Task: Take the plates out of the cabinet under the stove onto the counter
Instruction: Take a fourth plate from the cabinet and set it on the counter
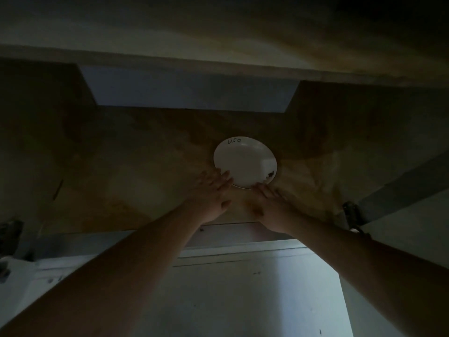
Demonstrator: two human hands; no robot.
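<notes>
1. Here, starting at the left, my left hand (213,190) reaches into the dim cabinet (121,154) with its fingers straight and spread, the fingertips touching the near-left rim of the white plate (245,161). Its grip is open and pinches nothing.
2. In the middle, the plate lies flat on the cabinet floor, well back from the front edge, with dark writing near its far rim and a dark mark on its right side. Whether more plates sit beneath it I cannot tell.
3. To the right, my right hand (269,203) lies just at the plate's near-right rim, fingers extended and relaxed, not curled round anything.
4. What could go wrong: with both hands meeting only the near rim, I judge the plate may slide away deeper into the cabinet instead of lifting, since nothing is under it yet.
5. The poor light could also make me misjudge the rim, and a one-sided lift may tip the plate so it slips or knocks against the shelf above.
6. Both grips sit at the plate's near edge, one at either side, the plate just beyond my fingertips.
</notes>
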